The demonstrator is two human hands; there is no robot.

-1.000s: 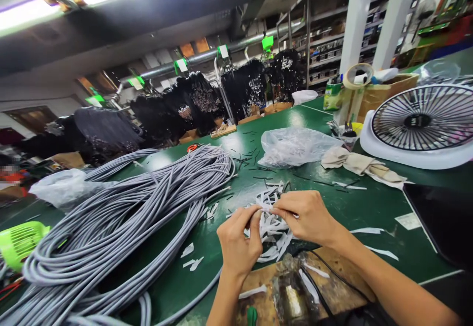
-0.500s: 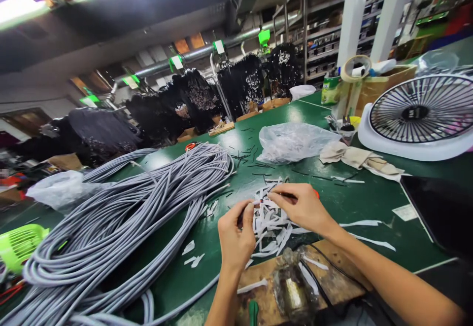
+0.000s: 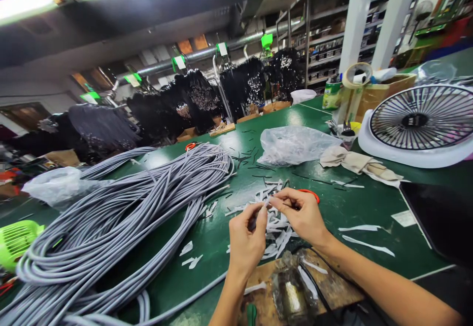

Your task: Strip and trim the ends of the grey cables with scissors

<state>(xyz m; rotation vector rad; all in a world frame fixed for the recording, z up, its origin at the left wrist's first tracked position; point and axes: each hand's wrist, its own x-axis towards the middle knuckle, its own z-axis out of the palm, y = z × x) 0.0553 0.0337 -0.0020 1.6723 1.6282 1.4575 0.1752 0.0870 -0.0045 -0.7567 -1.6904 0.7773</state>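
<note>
In the head view my left hand (image 3: 247, 237) is closed in a pinch on the end of a grey cable (image 3: 201, 294), whose length runs behind my wrist to the left. My right hand (image 3: 301, 215) meets it fingertip to fingertip and pinches at the same cable end. The tip itself is small and mostly covered by my fingers. Under and behind both hands lies a heap of white strips (image 3: 277, 244). A red-orange ring-shaped handle (image 3: 312, 194) shows just behind my right hand.
A big coil of grey cable (image 3: 121, 217) fills the left side. Near me is a wooden board (image 3: 336, 286) with a metal block (image 3: 293, 291). A plastic bag (image 3: 299, 143), a glove (image 3: 360, 163), a fan (image 3: 417, 124) and a dark flat panel (image 3: 439, 217) lie rightward.
Both hands have shifted slightly right, and their fingertips have come closer together over the cable end. More of the red-orange handle shows now. The camera view has moved a little.
</note>
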